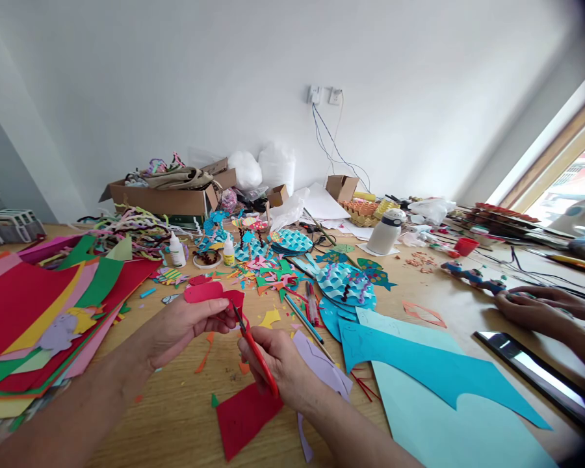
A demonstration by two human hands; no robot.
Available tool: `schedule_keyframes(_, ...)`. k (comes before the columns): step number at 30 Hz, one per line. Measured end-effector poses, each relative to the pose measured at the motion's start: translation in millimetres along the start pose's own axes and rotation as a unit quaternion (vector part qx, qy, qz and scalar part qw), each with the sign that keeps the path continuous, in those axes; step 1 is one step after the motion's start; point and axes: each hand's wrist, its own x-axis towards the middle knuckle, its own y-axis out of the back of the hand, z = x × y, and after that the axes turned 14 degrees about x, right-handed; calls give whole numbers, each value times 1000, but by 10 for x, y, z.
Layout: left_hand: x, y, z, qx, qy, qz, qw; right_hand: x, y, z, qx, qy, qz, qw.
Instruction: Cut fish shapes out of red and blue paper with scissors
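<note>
My left hand (185,328) pinches a red paper cut-out (209,292) and holds it above the wooden table (175,403). My right hand (280,367) is closed round red-handled scissors (253,348). Their blades point up into the lower edge of the red paper. A red paper offcut (244,416) lies on the table below my hands. A pale purple paper piece (322,367) lies under my right wrist.
Stacked coloured paper sheets (34,318) fill the left side. Blue sheets (433,383) lie at right, and blue scaled paper fish (344,286) sit beyond them. Glue bottles (177,250), a cardboard box (160,195) and scraps crowd the far side. Another person's hands (541,305) rest at far right beside a phone (536,374).
</note>
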Motion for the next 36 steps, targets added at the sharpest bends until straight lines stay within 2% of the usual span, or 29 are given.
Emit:
schedule_keyframes(6,8,3,-7,2,-5,-1,1000,2,3,-52,-11,-3,-3,1000)
schedule_keyframes(11,-20,73,83,9,-17,-5,1000,-4,7,-65,-7,-5,-3,1000)
schedule_keyframes(14,-45,180,171,31,-17,39,999,1,15,-53,-20,9,-4,1000)
schedule_keyframes(17,-54,296,232,79,-14,75,994,12,32,-33,-65,27,-13,997)
schedule_keyframes(20,-42,354,256,171,-29,59,983,12,48,-37,-107,35,-20,993)
schedule_keyframes(23,-23,335,261,278,-49,43,958,-2,51,-62,-150,45,-28,987)
schedule_keyframes(27,-15,264,260,337,-47,14,940,-17,42,-80,-171,48,-33,983)
schedule_keyframes(31,-26,206,250,319,-22,3,948,-12,32,-60,-133,33,-25,990)
schedule_keyframes(36,-33,115,202,199,-3,9,980,-16,-4,-84,4,-5,-31,1000)
